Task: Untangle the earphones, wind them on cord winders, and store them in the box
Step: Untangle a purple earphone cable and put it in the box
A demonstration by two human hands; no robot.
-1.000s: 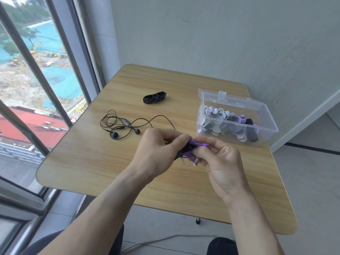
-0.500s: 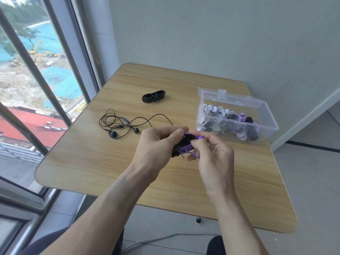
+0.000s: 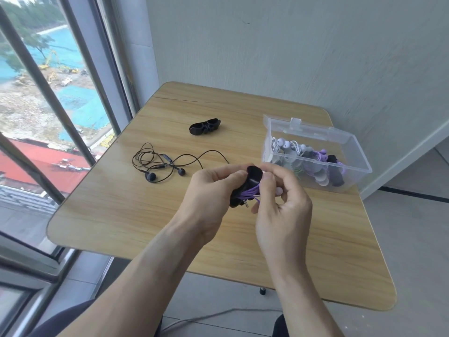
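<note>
**Both hands on a black winder wrapped in purple cord**

The left hand (image 3: 211, 190) grips a black cord winder (image 3: 250, 182) above the middle of the wooden table (image 3: 121, 215), its fingers curled round the winder's left side and its thumb across the top; the right hand (image 3: 283, 203) meets it from the other side, thumb and forefinger pinching at the winder's upper end, the remaining fingers loosely bent below; purple earphone cord (image 3: 249, 192) is wound about the winder's middle, and a small metal plug (image 3: 246, 204) pokes out near its lower end between the two hands.

On the table to the left lie black earphones (image 3: 158, 164), loose and looped, the two buds resting side by side nearest the person, the cord trailing right toward the hands; beyond them, farther back, sits a second black cord winder (image 3: 204, 126), bare of any cord.

At the right of the table stands a clear plastic box (image 3: 349, 176), its lid (image 3: 313, 131) open and leaning back; inside lie several wound sets, white ones at the left, purple and black toward the right; the box stands just beyond the right hand, apart from it.

A window (image 3: 48, 105) runs along the left; a grey wall (image 3: 291, 45) stands behind the table.
</note>
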